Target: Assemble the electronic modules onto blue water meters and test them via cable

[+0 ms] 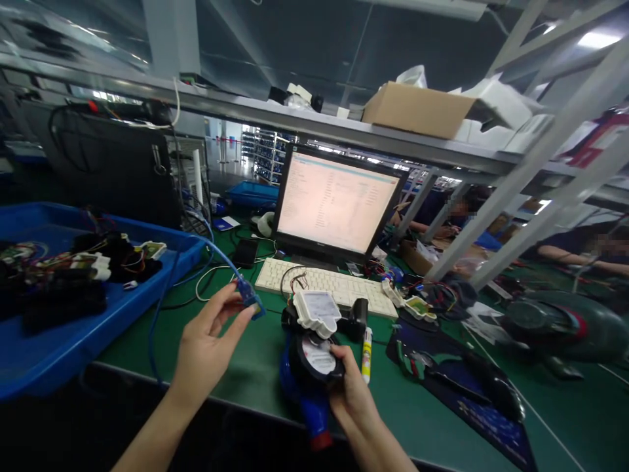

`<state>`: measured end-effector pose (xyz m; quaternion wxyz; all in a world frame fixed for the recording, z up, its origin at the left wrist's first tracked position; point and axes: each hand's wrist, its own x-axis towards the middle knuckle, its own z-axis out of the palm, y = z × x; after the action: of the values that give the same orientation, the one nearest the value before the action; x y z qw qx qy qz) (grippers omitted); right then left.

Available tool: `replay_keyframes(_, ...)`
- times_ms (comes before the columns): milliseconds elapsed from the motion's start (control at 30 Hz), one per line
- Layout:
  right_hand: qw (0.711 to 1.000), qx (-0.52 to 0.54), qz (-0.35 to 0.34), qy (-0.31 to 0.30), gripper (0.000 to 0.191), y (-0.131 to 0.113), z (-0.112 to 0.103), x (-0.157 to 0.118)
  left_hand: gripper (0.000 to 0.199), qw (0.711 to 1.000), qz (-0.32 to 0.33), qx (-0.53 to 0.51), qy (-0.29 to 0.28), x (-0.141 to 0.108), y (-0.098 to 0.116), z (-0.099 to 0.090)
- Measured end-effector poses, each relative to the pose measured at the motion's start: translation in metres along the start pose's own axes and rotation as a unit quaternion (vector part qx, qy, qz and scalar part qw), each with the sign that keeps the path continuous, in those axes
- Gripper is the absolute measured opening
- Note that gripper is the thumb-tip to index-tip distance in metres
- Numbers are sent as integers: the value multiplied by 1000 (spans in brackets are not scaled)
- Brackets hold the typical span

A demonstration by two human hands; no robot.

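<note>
Head camera, one: worn at the person's brow, facing forward and down over the green bench. Nearest: left hand and right hand, seen from above and behind, forearms entering at the lower edge. Middle range: monitor, screen toward the lens. Above: shelf, sloping rightward across the view. Left margin: blue tray, cut off.

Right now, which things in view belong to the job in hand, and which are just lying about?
In the job:
blue connector, pinched in the left hand
blue-bodied device, gripped by the right hand
white-cased module at the device's far end, probably

Apparently just lying about:
yellow marker
green-handled tool on the dark mat
cardboard box on the shelf
</note>
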<state>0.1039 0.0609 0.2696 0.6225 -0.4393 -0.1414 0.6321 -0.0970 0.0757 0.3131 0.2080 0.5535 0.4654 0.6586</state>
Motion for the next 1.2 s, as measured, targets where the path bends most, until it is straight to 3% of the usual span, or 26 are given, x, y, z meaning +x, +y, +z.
replay_keyframes(167, 998, -14, -34, -44, 25, 15, 15, -11, 44, 998, 20, 15, -51, 20, 14, 14)
replay_keyframes(333, 997, -45, -21, -64, 40, 10, 16, -16, 45, 989, 18, 45, -141, 37, 14, 34)
replay_keyframes(533, 995, -54, -14, -85, 48, 7, 13, -16, 46, 978, 33, 50, -198, 41, 18, 45)
replay_keyframes(800, 993, -54, -15, -102, 45, 5, 10, -16, 46, 971, 25, 80, -224, 38, 19, 49)
replay_keyframes(1033, 990, -67, -12, -127, 49, 6, 6, -12, 45, 974, 18, 79, -210, 37, 18, 50)
replay_keyframes(1200, 986, -82, -15, -141, 57, 0, -5, -24, 47, 974, 39, 112, -195, 33, 15, 47)
